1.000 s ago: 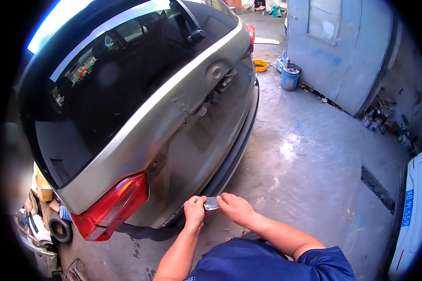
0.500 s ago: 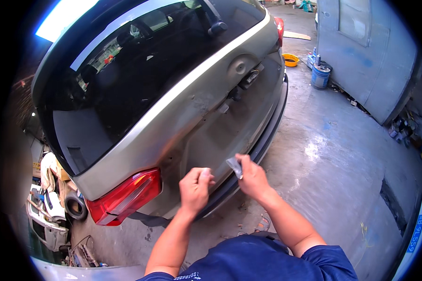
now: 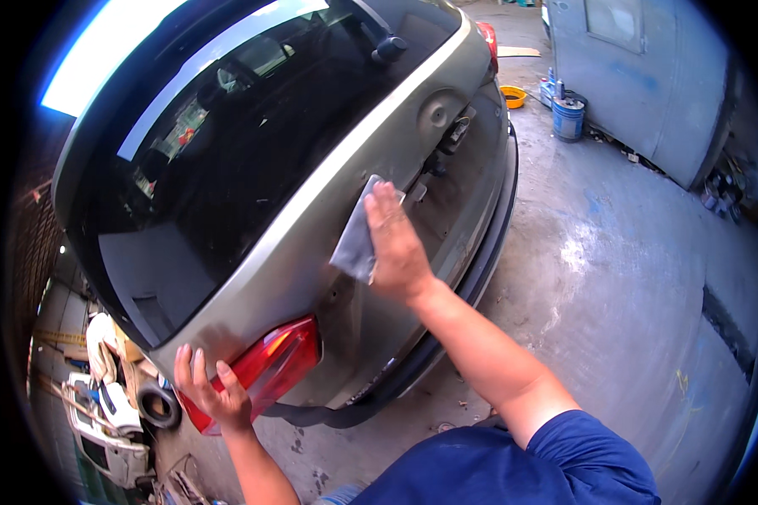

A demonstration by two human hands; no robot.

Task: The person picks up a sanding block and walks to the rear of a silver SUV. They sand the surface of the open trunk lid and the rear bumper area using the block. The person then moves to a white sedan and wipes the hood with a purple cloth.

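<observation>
My right hand (image 3: pixel 400 257) lies with its fingers stretched over a grey sheet of sandpaper (image 3: pixel 356 246), holding it flat against the tailgate (image 3: pixel 312 210) of a silver-beige car. The sheet sits below the rear window (image 3: pixel 227 168), over a scuffed part of the panel. Over on the left, my left hand (image 3: pixel 214 394) is open, its fingers spread at the outer end of the red tail light (image 3: pixel 282 358). Whether its palm touches the lamp or the body is hard to make out. The panel under the sandpaper is hidden.
The dark rear bumper (image 3: pixel 429 358) runs below the tailgate. A tyre (image 3: pixel 158 406) and a loose white car door (image 3: pixel 109 446) lie at the left. A blue bucket (image 3: pixel 568 120) and a yellow basin (image 3: pixel 512 97) stand at the far right, near a grey metal door (image 3: pixel 648 84).
My hands have parted from in front of the bumper. The right has moved up with the sandpaper, which now lies spread on the tailgate; the left has swung left to the tail light and opened.
</observation>
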